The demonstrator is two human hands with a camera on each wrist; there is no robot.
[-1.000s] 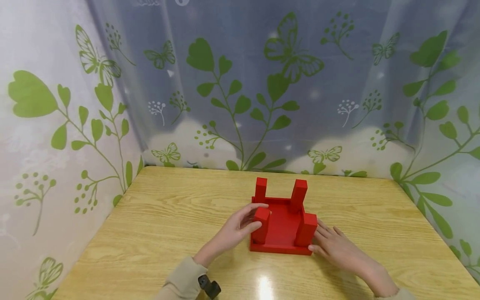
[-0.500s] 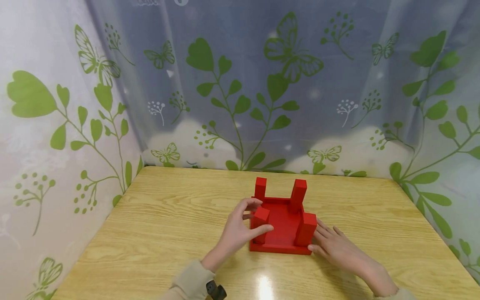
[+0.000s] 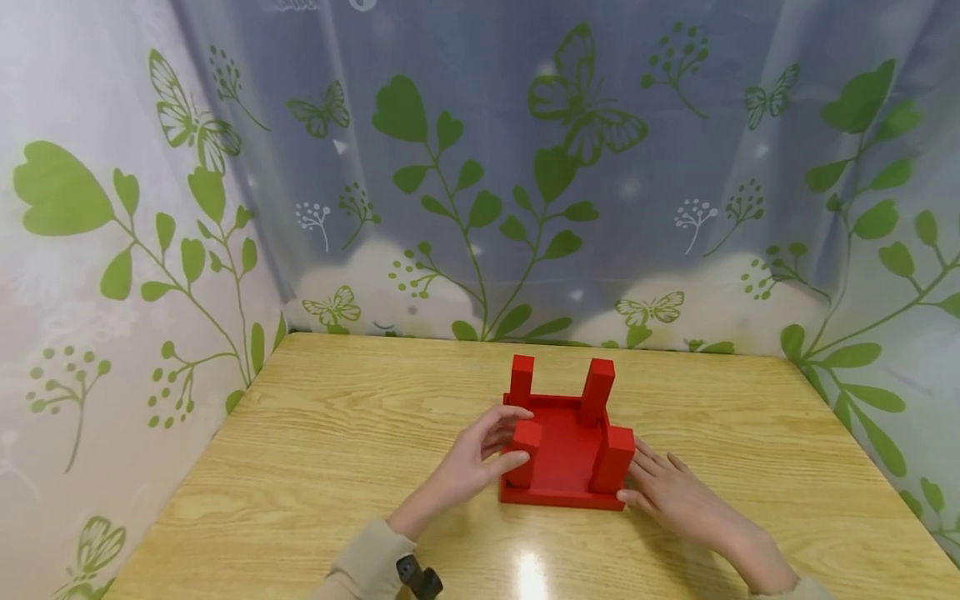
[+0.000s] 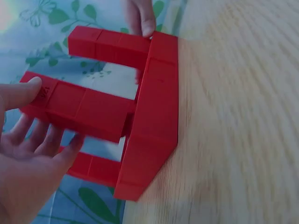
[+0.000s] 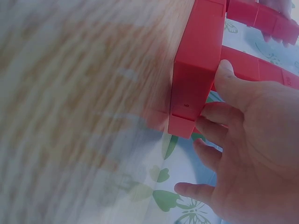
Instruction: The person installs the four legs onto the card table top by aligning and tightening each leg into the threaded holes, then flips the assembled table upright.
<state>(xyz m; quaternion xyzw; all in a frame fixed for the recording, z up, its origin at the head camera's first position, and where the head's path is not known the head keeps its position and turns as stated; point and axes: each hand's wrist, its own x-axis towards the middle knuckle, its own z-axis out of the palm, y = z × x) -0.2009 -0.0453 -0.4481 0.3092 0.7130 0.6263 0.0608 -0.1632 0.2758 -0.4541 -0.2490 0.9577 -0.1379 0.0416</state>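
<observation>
A red toy table lies upside down, its square top point(image 3: 561, 454) flat on the wood and its block-like legs pointing up. My left hand point(image 3: 467, 467) holds the near left leg point(image 4: 84, 105), thumb on one face and fingers curled round behind. In the left wrist view that leg leans a little, with a narrow gap and a connecting piece showing at its foot. Against the right side of the red top, my right hand point(image 3: 678, 504) rests with fairly straight fingers. Its thumb touches the near right corner, beside the near right leg point(image 3: 613, 461).
Two more red legs, the far left leg point(image 3: 522, 381) and the far right leg point(image 3: 597, 390), stand at the back corners. The wooden table point(image 3: 337, 417) is bordered by a curtain point(image 3: 480, 250) printed with green leaves and butterflies.
The left hand's thumb and fingers shift round the near left leg, and its wrist swings right then back left. That leg's top moves slightly. The right hand stays in place.
</observation>
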